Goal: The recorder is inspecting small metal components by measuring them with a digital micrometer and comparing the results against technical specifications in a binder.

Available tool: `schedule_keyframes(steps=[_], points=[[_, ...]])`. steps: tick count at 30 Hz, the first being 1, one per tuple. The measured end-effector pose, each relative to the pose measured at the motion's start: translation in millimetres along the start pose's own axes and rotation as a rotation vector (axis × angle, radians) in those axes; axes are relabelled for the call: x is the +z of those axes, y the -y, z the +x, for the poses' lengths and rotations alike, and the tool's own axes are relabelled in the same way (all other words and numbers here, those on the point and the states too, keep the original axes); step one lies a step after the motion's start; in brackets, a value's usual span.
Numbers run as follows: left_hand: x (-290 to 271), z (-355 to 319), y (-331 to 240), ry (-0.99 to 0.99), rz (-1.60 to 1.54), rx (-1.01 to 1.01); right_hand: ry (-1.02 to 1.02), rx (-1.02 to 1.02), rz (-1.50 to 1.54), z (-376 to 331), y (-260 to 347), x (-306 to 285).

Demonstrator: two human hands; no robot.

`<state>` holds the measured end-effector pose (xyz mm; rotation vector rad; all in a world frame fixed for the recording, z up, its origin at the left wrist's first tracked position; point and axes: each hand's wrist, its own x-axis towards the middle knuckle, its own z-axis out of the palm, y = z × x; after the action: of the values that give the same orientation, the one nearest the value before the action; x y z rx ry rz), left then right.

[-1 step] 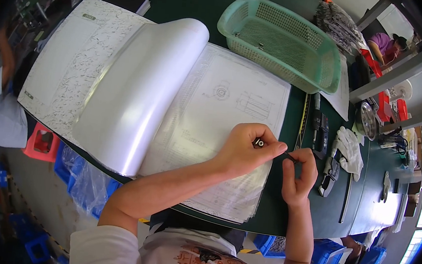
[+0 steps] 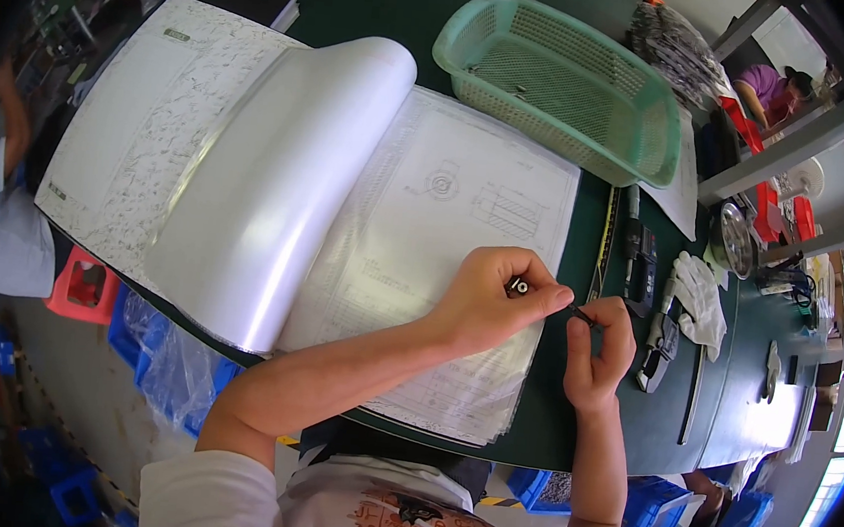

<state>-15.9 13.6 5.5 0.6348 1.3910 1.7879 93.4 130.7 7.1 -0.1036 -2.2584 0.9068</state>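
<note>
Saw dark green across the tabletop and pale mint on the plastic basket, patterned throughout with small holes. Found black on the thin rod and silvery white around a dark centre on the small cylindrical part. Noted white with scattered dark flecks on the binder page, grey linework with diagonal hatching on the whitish technical drawing, black on the digital caliper, off-white on the glove. Spotted red on the plastic stool, blue on the crate, orange-brown and black figures on the white T-shirt.
</note>
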Motion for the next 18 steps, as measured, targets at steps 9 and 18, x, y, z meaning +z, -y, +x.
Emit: schedule_keyframes(steps=[9,18], points=[[1.9,-2.5,2.3,0.039,0.015,0.183,0.060,-0.048,-0.048,-3.4,-6.5,-6.8],[4.2,-6.4,3.9,0.103,0.085,0.341,0.112,-0.014,-0.098,-2.2,-5.7,-3.2]])
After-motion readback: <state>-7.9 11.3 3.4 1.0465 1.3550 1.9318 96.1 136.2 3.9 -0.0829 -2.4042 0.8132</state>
